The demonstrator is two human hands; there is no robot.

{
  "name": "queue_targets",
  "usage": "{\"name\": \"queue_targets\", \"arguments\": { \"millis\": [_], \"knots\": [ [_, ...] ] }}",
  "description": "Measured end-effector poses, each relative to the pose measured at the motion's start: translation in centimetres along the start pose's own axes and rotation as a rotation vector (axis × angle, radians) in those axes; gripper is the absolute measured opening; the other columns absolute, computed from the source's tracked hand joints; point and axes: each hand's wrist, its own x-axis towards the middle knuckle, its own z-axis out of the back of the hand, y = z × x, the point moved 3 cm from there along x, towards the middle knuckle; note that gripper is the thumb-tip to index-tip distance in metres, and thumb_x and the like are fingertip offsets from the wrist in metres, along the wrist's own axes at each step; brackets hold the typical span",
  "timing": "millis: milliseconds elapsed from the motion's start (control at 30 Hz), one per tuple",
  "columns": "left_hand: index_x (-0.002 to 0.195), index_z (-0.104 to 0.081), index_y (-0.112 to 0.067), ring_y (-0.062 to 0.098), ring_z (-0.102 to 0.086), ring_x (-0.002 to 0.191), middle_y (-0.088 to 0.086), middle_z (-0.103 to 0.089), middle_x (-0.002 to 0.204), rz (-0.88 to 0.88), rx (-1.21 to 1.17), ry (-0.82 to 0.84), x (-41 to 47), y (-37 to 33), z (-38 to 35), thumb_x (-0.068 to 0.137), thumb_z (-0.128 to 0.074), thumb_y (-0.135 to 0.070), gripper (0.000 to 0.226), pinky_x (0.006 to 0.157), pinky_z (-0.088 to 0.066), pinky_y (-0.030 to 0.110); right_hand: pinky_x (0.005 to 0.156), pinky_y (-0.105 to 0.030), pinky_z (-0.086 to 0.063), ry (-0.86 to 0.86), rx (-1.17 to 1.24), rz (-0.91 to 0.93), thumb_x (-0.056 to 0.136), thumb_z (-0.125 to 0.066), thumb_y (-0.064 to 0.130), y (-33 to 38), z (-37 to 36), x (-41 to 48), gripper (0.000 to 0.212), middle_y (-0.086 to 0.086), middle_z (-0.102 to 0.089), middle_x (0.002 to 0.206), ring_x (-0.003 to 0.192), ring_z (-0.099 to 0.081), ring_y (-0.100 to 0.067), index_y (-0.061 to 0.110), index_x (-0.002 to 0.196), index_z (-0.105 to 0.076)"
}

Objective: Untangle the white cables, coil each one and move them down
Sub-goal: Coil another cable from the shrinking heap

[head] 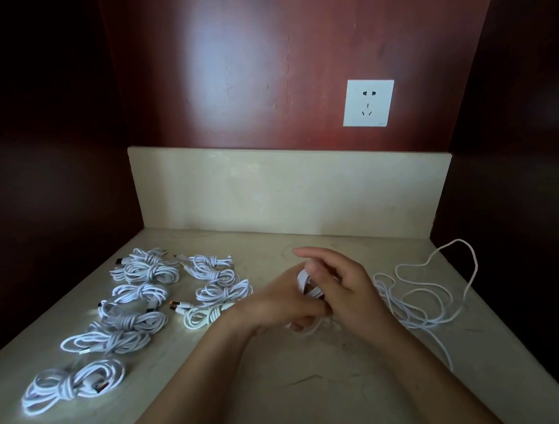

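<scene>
My left hand (278, 303) and my right hand (341, 282) meet over the middle of the counter, both closed on a white cable (306, 286) looped between the fingers. The rest of that cable runs right into a loose tangle of white cable (423, 297) lying on the counter, with one strand trailing toward the front right edge. Several coiled white cables (135, 298) lie in two rows on the left, the nearest coil (72, 383) showing a USB plug.
The beige stone counter (283, 387) sits in a dark wooden niche with walls close on both sides. A low stone backsplash (286, 191) runs along the back, and a white wall socket (368, 103) is set above it at the right.
</scene>
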Motion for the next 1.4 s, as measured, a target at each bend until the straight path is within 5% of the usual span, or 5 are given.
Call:
{"name": "queue_targets", "arguments": {
  "millis": [500,667,800,1167,1400],
  "knots": [
    [0.097,-0.062,-0.027,0.015,-0.061,0.073,-0.003,-0.069,0.080,-0.210,0.640,-0.673,1.0,0.0,0.4,0.080,-0.058,-0.032,0.018,0.061,-0.041,0.030,0.035,-0.013,-0.027,-0.289,0.520,-0.352,0.093,-0.061,0.007,-0.1,0.6,0.8,0.018,0.010,-0.054,0.047,0.032,-0.034,0.000,0.001,0.107,-0.069],
    [0.085,-0.044,-0.022,0.007,-0.049,0.054,-0.005,-0.060,0.066,-0.213,0.214,-0.618,0.9,0.2,0.1,0.061,-0.065,-0.031,0.033,0.056,-0.039,0.025,0.043,-0.017,-0.035,-0.275,0.701,-0.497,0.091,-0.064,0.020,-0.1,0.5,0.7,0.019,-0.007,-0.068,0.065,0.047,-0.054,-0.014,0.013,0.108,-0.071],
    [0.076,-0.045,-0.012,0.003,-0.043,0.055,-0.013,-0.047,0.055,-0.300,0.030,-0.653,0.4,-0.3,-0.1,0.088,-0.067,-0.031,0.031,0.057,-0.036,0.018,0.034,-0.015,-0.019,-0.230,0.708,-0.464,0.094,-0.060,0.015,-0.2,0.6,0.5,0.020,0.006,-0.045,0.049,0.034,-0.024,-0.002,0.011,0.112,-0.068],
    [0.061,-0.035,-0.021,0.008,-0.038,0.053,-0.010,-0.041,0.054,-0.241,0.372,-0.847,0.6,1.8,3.7,0.098,-0.049,-0.040,0.044,0.057,-0.037,0.035,0.062,-0.030,-0.048,-0.197,0.080,-0.092,0.084,-0.074,0.007,-0.2,1.8,-0.3,0.036,0.004,-0.057,0.066,0.062,-0.055,-0.009,0.033,0.108,-0.068],
    [0.063,-0.043,-0.014,0.012,-0.036,0.051,-0.003,-0.038,0.052,-0.182,0.342,-0.537,1.5,3.1,3.5,0.088,-0.046,-0.049,0.043,0.055,-0.037,0.038,0.062,-0.019,-0.047,-0.256,0.199,-0.014,0.088,-0.065,-0.006,0.6,1.8,-0.4,0.024,-0.002,-0.068,0.071,0.066,-0.062,-0.009,0.018,0.092,-0.069]
  ]
}}
